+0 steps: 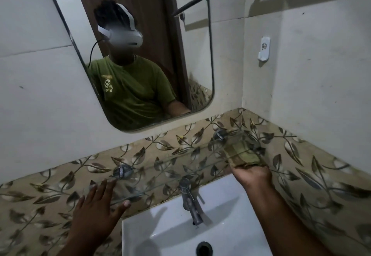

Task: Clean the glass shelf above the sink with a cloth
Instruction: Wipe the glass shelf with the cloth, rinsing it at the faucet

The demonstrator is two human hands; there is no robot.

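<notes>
A clear glass shelf runs along the leaf-patterned tile band above the sink, held by two round metal brackets. My right hand grips a folded greenish-brown cloth and presses it on the shelf's right end, beside the right bracket. My left hand lies flat with fingers spread on the shelf's left front edge, holding nothing.
A white sink with a chrome tap and dark drain sits below the shelf. A mirror hangs above, reflecting a person in a green shirt. A white wall hook is on the right wall.
</notes>
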